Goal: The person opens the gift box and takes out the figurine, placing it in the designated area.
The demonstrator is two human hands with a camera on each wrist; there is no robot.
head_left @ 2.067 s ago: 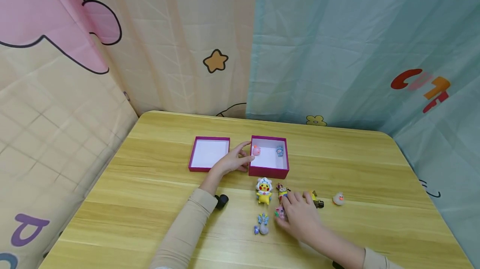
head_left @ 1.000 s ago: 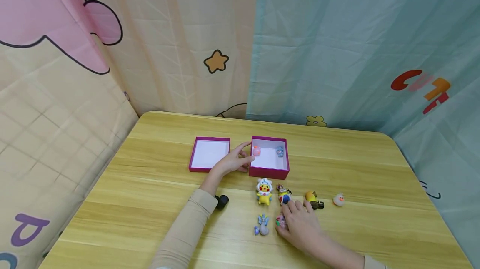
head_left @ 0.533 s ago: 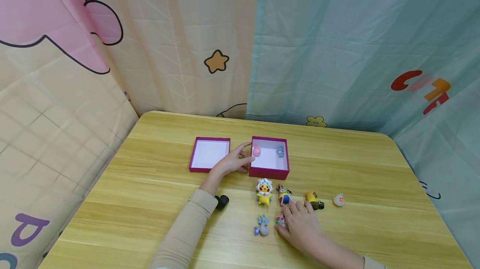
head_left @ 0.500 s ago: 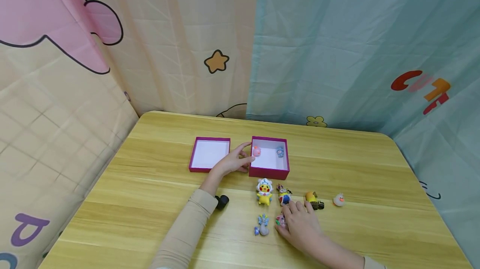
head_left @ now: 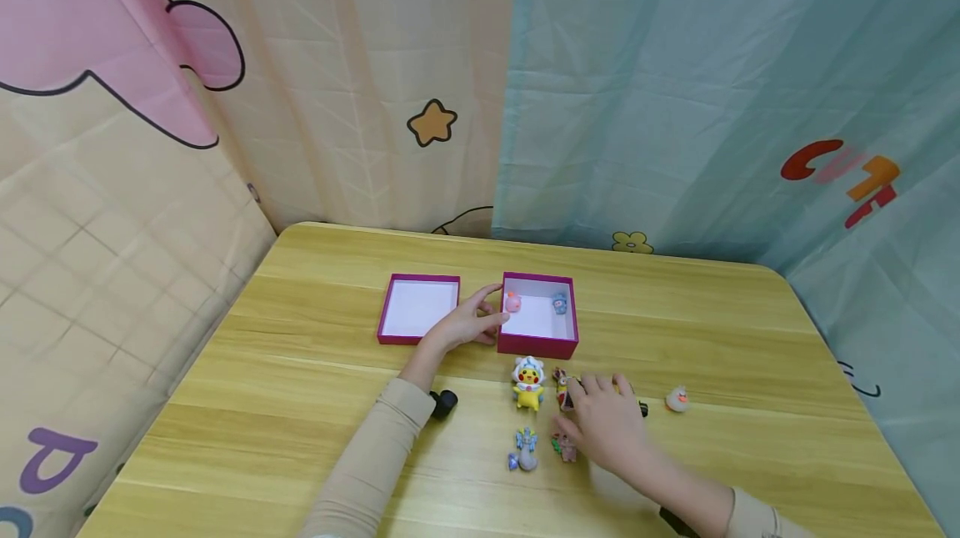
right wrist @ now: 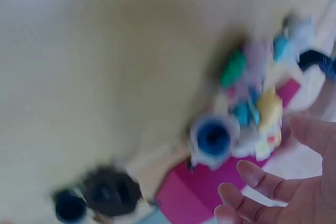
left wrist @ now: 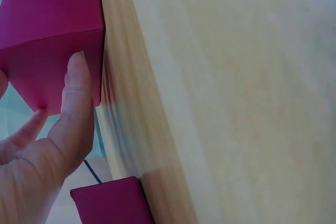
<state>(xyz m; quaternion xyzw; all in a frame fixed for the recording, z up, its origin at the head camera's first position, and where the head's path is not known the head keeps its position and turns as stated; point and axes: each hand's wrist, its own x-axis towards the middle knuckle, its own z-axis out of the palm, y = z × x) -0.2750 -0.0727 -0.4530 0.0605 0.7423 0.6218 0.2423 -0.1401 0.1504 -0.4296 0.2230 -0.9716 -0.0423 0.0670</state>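
Note:
An open magenta box (head_left: 537,347) stands mid-table, holding a small pink toy (head_left: 512,302) and a small blue toy (head_left: 560,303). My left hand (head_left: 467,323) touches the box's left side with extended fingers; the left wrist view shows fingertips against its wall. My right hand (head_left: 609,425) hovers over the figurines, fingers spread and nothing held. Close by its fingers are a minion figurine (head_left: 561,386), partly covered, and a pink figurine (head_left: 566,448). A yellow-and-brown figurine is mostly hidden behind the hand. The right wrist view is blurred.
Left of the box lies its shallow magenta lid (head_left: 383,323), white inside up. A Pikachu figurine (head_left: 528,388) stands in front of the box, with a blue-grey figurine (head_left: 527,456) nearer me. A pale duck toy (head_left: 677,399) sits at right. Curtains hang behind the table.
My right hand has left the pink figurine and risen slightly forward, uncovering it and now covering much of the minion and yellow-and-brown figurines. My left hand and the box have stayed put.

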